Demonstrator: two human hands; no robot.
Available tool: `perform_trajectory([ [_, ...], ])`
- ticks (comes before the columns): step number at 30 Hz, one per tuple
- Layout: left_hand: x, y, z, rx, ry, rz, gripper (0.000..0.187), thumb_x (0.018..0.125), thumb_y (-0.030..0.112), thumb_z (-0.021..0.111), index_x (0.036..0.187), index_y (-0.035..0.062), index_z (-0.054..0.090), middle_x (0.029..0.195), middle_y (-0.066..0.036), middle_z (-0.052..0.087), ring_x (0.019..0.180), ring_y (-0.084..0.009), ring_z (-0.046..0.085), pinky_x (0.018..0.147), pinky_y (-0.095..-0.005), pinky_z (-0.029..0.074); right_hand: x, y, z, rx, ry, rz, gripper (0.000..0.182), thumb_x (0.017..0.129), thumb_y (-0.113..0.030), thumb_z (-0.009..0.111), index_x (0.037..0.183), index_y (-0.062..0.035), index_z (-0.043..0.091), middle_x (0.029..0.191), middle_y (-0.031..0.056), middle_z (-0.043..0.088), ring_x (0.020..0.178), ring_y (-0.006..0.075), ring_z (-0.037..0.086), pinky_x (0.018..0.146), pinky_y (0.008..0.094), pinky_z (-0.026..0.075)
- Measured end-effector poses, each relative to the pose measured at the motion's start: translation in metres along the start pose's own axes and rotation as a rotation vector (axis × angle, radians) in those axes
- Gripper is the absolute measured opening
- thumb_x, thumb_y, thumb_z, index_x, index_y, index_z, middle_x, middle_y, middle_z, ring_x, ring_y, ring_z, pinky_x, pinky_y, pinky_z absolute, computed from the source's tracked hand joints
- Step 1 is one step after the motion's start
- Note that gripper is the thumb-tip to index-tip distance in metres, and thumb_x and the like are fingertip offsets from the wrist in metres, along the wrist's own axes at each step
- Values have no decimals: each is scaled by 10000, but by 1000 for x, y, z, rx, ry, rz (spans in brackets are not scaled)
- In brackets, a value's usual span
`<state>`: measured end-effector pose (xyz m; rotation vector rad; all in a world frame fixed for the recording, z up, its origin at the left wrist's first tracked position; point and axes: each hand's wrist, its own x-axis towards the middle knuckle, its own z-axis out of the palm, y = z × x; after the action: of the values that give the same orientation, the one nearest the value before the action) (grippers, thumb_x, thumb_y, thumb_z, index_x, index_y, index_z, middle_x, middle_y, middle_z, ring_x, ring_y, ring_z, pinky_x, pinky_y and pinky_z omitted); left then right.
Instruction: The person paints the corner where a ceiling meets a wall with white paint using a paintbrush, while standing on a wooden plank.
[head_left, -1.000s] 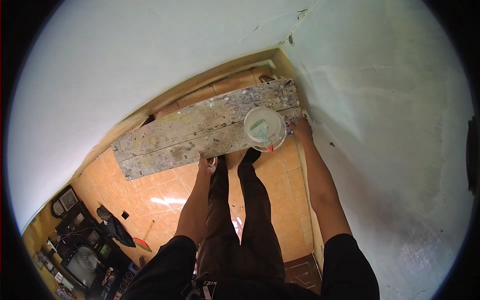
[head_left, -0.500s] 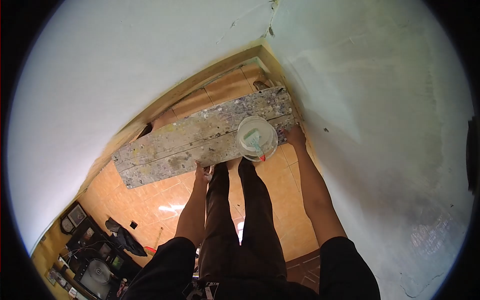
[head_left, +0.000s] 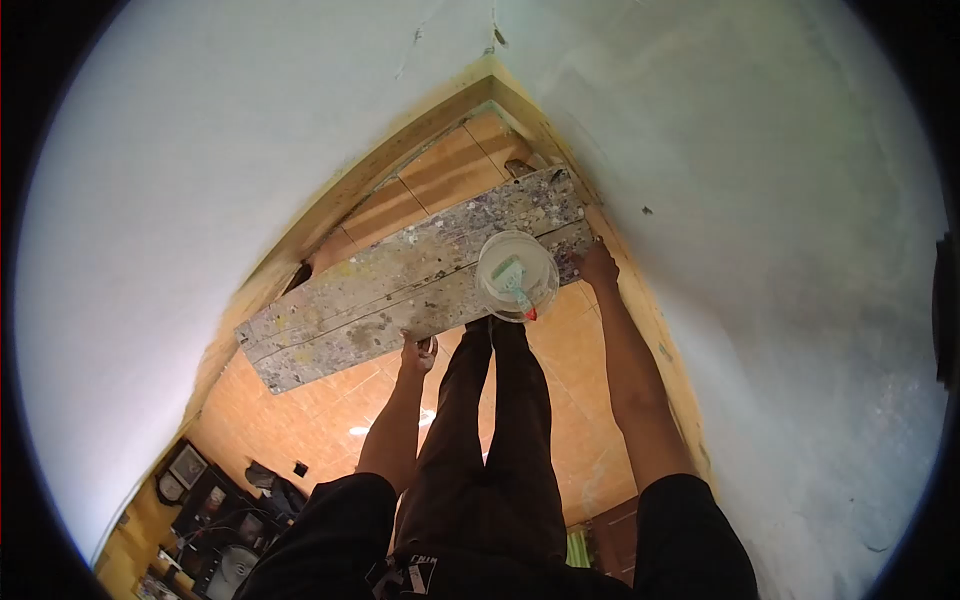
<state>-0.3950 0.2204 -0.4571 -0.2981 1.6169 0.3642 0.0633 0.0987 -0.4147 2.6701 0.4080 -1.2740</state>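
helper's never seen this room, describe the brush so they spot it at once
Where the walls meet, find the long, paint-spattered plank. Near its right-hand end, by the person's right hand, sits a round, whitish tub. Within the tub's outline lies the brush, pale green, set apart by its red handle tip.

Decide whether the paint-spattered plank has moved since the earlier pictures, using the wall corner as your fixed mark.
Yes: the plank has moved away from the wall corner; more floor tiles show between them.
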Motion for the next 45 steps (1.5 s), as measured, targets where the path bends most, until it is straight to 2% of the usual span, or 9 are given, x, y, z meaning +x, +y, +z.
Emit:
perform_trajectory([
  [13,-13,26,3,86,140,-64,608,890,586,562,1275,115,540,1167,-66,639,1028,-212,643,852,-390,581,-14,-20,-21,-44,-141,136,985,815,-582,700,1474,17,278,1356,219,547,1199,356,585,936,477,508],
  [15,-20,34,7,63,145,-122,547,871,549,602,1268,177,540,1201,-17,636,1090,-185,621,922,-368,536,-13,-21,-22,-30,-161,155,997,809,-583,706,1472,26,277,1350,222,549,1201,354,583,935,476,511],
  [16,-22,36,9,44,145,-149,522,861,530,622,1264,208,539,1219,8,634,1120,-171,610,957,-357,514,-12,-21,-23,-40,-155,151,992,806,-584,709,1464,27,288,1336,222,559,1192,356,588,931,476,513],
  [23,6,45,-29,71,42,-153,673,851,608,592,1317,131,504,1218,-56,623,1092,-223,622,904,-388,560,-16,-27,-28,-67,-153,132,939,789,-594,722,1386,39,368,1206,230,633,1106,363,636,868,470,539],
  [26,-34,47,11,68,190,-119,516,895,529,568,1244,149,554,1126,-8,671,1065,-182,646,927,-321,535,-17,-21,-28,-102,-170,120,936,784,-600,722,1367,50,381,1175,233,644,1090,358,644,849,465,545],
  [35,-44,60,16,97,207,-131,518,911,508,574,1270,136,546,1211,-55,636,1060,-202,635,922,-329,549,-18,-27,-37,-138,-216,125,899,769,-622,725,1292,58,455,1141,225,656,1076,351,650,841,459,545],
  [38,-18,62,-19,115,53,-156,534,898,509,595,1276,135,544,1233,-57,628,1071,-202,629,936,-335,546,-22,-33,-42,-145,-193,119,890,764,-626,729,1273,55,468,1117,221,662,1061,352,654,835,458,547],
  [44,-67,72,29,98,198,-150,529,862,525,631,1197,121,563,1105,-15,644,904,-165,626,777,-266,561,-29,-34,-43,-156,-183,122,867,752,-647,727,1223,41,489,1072,213,673,1023,354,667,801,458,553],
  [45,-59,73,18,113,110,-151,531,849,530,641,1175,118,563,1080,-12,638,880,-159,617,751,-252,553,-29,-36,-44,-158,-171,125,861,751,-650,727,1214,37,492,1064,211,675,1017,353,669,794,458,554],
])
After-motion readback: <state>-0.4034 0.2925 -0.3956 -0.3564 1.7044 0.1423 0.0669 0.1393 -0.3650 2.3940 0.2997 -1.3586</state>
